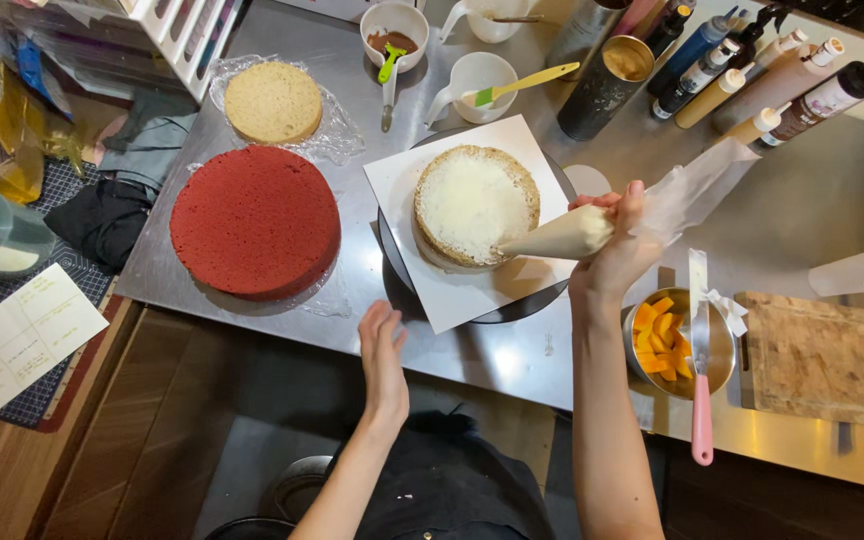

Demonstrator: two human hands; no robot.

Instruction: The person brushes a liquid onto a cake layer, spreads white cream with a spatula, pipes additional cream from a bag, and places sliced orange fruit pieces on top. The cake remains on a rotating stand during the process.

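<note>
One steel worktop (pixel 512 355) carries three cake rounds: a red one (pixel 255 221), a creamed one (pixel 475 204) on the turntable, a pale one (pixel 273 102). Right hand (pixel 614 250), fingers clenched, holds one piping bag (pixel 567 232) tip-down on the creamed round's edge; left hand (pixel 382 355) hovers released.

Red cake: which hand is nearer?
Left. The left hand hovers just off the red cake's lower right edge; the right hand grips a piping bag beyond the white-topped cake.

Baking kitchen, steel worktop (pixel 512 360) across the frame, red sponge layer (pixel 255 221) at left, turntable (pixel 542 300) at centre, squeeze bottles (pixel 752 80) upper right, bowl of cut fruit (pixel 724 350) lower right
</note>
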